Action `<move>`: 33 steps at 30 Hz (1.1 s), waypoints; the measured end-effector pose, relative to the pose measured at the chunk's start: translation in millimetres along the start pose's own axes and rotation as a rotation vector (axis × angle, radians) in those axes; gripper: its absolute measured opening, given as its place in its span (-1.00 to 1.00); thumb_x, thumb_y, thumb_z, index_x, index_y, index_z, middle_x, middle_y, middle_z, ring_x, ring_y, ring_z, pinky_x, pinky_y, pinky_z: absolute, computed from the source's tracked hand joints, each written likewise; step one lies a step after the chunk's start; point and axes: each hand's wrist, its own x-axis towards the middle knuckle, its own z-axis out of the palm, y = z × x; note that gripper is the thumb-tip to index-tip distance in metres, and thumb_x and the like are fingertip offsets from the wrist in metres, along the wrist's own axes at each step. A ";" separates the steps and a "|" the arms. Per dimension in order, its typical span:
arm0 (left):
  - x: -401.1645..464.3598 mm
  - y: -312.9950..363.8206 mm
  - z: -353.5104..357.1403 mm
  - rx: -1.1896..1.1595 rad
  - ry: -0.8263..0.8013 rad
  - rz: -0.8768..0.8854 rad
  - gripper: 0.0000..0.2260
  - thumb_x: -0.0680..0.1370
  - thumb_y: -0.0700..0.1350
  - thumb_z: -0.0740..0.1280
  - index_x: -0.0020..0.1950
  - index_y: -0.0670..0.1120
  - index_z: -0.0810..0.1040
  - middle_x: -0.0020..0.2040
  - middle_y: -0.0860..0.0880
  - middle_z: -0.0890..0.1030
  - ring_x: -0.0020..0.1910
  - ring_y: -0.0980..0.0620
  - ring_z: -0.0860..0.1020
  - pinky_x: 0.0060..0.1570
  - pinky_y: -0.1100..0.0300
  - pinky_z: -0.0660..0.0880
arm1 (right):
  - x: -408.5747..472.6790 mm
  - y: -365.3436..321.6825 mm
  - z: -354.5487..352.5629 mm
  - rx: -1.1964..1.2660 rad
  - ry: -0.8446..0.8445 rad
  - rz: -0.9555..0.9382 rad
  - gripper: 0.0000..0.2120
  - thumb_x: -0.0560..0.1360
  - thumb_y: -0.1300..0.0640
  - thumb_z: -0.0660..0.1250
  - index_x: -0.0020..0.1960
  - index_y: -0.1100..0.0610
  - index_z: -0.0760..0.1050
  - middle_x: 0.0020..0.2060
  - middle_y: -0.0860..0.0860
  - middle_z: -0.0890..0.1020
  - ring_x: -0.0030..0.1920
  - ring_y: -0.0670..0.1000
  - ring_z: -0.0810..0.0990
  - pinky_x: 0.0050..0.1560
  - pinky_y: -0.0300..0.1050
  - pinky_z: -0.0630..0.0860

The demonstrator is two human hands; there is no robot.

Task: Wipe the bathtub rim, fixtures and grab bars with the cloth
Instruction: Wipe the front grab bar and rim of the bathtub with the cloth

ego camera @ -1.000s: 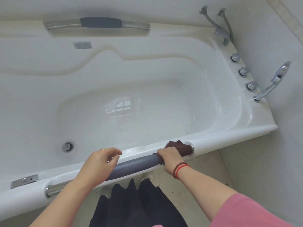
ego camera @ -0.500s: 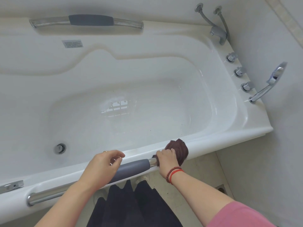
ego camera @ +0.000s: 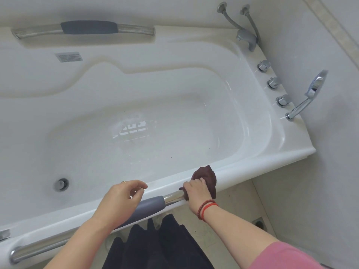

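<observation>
The right hand (ego camera: pixel 196 193) grips the crumpled maroon cloth (ego camera: pixel 206 178) around the near chrome grab bar (ego camera: pixel 173 196); the left hand (ego camera: pixel 121 200) hovers loosely curled (holding nothing). Bunched cloth may skip the bar's underside.

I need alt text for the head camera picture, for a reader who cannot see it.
A person's right hand grips a dark red cloth around the right end of the near grab bar on a white bathtub. The left hand hovers open over the bar's grey grip.
</observation>
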 end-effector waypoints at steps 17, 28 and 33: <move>12.6 23.7 11.8 0.050 -0.011 -0.005 -0.83 0.56 -0.10 0.23 -0.10 0.20 0.48 -0.09 0.15 0.58 -0.06 0.13 0.55 -0.03 0.27 0.42 | -7.4 76.7 -2.8 0.030 0.030 0.001 -0.40 0.46 0.14 0.27 0.45 0.05 0.14 0.48 0.03 0.14 0.52 0.06 -0.01 0.49 -0.02 -0.20; 22.7 53.2 32.0 0.086 -0.044 0.049 -0.82 0.56 -0.09 0.22 -0.10 0.23 0.45 -0.12 0.19 0.56 -0.09 0.16 0.54 -0.04 0.28 0.43 | 3.7 74.8 4.7 -0.036 -0.068 0.046 -0.24 0.48 0.12 0.29 0.51 0.04 -0.09 0.50 0.14 0.02 0.51 0.15 -0.09 0.46 0.15 -0.25; 23.5 57.7 32.1 0.107 -0.018 0.047 -0.81 0.56 -0.10 0.22 -0.10 0.22 0.45 -0.12 0.17 0.56 -0.08 0.13 0.55 0.01 0.23 0.47 | -0.6 126.8 -1.0 0.016 -0.040 0.013 -0.19 0.43 0.15 0.35 0.51 0.00 -0.06 0.50 0.03 0.06 0.52 0.06 -0.05 0.48 0.01 -0.25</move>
